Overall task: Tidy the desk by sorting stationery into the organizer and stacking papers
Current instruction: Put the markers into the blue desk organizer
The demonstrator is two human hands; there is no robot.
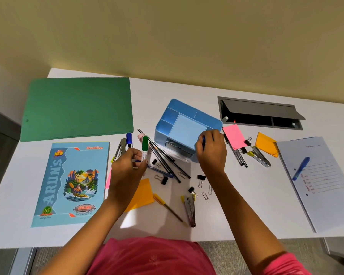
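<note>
Left hand (127,165): fingers closed round a green marker (145,148), held upright above the worktop (246,205). Right hand (211,149): fingers pinch a small blue item, identity unclear, at the front edge of the blue organizer (187,124). Loose black pens (167,161) lie between hands; binder clips (201,178) nearby. Notebook (72,183) at left.

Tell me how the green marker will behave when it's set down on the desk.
The green marker, held upright in the left hand, looks round-barrelled, so it may roll on the smooth desk. It seems stiff and probably light. Stood on end, it would likely tip.
</note>
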